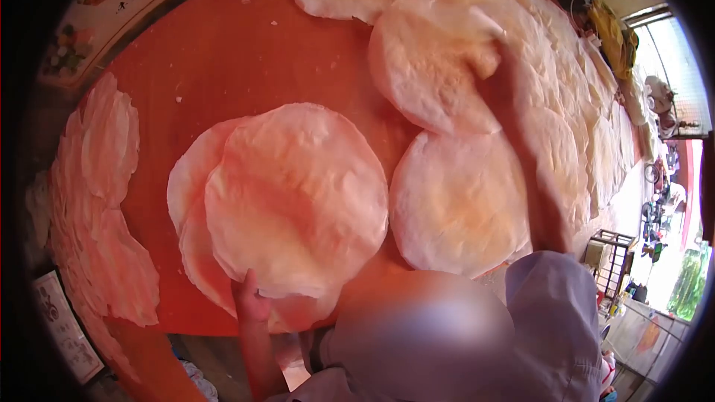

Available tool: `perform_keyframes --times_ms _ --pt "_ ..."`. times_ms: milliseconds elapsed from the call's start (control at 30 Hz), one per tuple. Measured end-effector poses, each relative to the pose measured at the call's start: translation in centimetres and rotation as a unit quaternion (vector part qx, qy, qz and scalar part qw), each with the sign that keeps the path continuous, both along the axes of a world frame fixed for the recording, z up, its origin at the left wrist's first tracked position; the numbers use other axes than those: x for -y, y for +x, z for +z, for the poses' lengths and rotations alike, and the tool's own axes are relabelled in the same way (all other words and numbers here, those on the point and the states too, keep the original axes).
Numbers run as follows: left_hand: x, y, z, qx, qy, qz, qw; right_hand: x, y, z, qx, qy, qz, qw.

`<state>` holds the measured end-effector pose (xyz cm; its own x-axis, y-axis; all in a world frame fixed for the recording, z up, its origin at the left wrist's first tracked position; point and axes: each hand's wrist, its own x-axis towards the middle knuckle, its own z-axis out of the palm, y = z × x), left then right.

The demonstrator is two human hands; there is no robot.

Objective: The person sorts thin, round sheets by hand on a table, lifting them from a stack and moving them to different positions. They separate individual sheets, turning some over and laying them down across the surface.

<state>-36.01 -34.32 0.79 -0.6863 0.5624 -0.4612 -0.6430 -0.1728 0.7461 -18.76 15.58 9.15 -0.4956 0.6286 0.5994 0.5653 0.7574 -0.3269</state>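
My left hand is at the near edge of a large, thin, round flatbread. Its thumb lies on top of the rim, and the other fingers are mostly hidden under the sheet. Beneath this flatbread, others stick out on the left. My right hand reaches far across to another pale flatbread and looks closed on its right edge, though blur and the raised sheet hide most of the fingers. Between my two hands, nearer to me, lies one more round flatbread.
Overlapping flatbreads cover the right side of the red table. Another overlapping pile lines the left edge. A printed wall panel runs behind the table. Beyond the right side are a black metal rack and a bright opening.
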Motion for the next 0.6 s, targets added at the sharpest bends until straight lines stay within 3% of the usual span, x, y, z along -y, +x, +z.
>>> perform_keyframes --times_ms 33,67,100,133,200,233,333,400,433,467,500,533,567,600 --pt "0.0 0.2 0.3 -0.002 0.033 -0.003 0.999 5.7 -1.6 -0.8 0.005 -0.193 0.042 0.98" --pt "-0.2 0.4 0.4 -0.013 0.055 -0.018 0.998 10.7 -3.2 0.2 0.09 -0.344 0.138 0.924" --pt "-0.8 0.5 0.5 -0.026 0.077 -0.032 0.996 15.7 -4.9 1.3 0.184 -0.483 0.203 0.832" --pt "-1.6 0.5 0.6 -0.038 0.1 -0.044 0.993 20.0 -5.8 0.5 0.134 -0.578 0.309 0.743" --pt "-3.9 0.5 2.0 -0.059 0.004 -0.048 0.997 25.9 -6.7 -1.4 0.13 -0.393 0.387 0.824" --pt "-3.9 0.0 2.2 -0.029 -0.02 -0.078 0.996 26.8 -7.2 -2.0 0.168 -0.385 0.364 0.831" --pt "-3.3 -0.5 2.1 -0.027 -0.036 -0.029 0.999 25.8 -8.5 -3.5 0.218 -0.352 0.288 0.863" --pt "-1.0 -1.2 1.9 -0.027 -0.056 -0.014 0.998 21.5 -8.8 -5.9 -0.024 -0.498 0.279 0.821" --pt "0.2 -1.3 1.9 -0.024 -0.063 -0.011 0.998 17.8 -9.3 -1.7 0.076 -0.466 0.25 0.845" --pt "1.4 -1.5 1.8 -0.023 -0.07 -0.008 0.997 14.6 -9.9 -0.5 0.199 -0.414 0.135 0.878" --pt "2.7 -1.9 0.9 -0.03 -0.049 -0.013 0.998 10.5 -9.1 -1.6 0.114 -0.44 0.15 0.878" --pt "3.8 -2.2 0.1 -0.058 -0.074 -0.032 0.995 7.6 -8.9 -1.0 -0.074 -0.481 0.25 0.837" --pt "4.9 -2.4 -0.7 -0.086 -0.1 -0.05 0.99 4.3 -8.2 0.9 0.06 -0.344 0.214 0.913" --pt "5.8 -2.6 -1.1 -0.113 -0.125 -0.067 0.983 -0.1 -7.1 0.2 -0.007 -0.369 0.252 0.894"
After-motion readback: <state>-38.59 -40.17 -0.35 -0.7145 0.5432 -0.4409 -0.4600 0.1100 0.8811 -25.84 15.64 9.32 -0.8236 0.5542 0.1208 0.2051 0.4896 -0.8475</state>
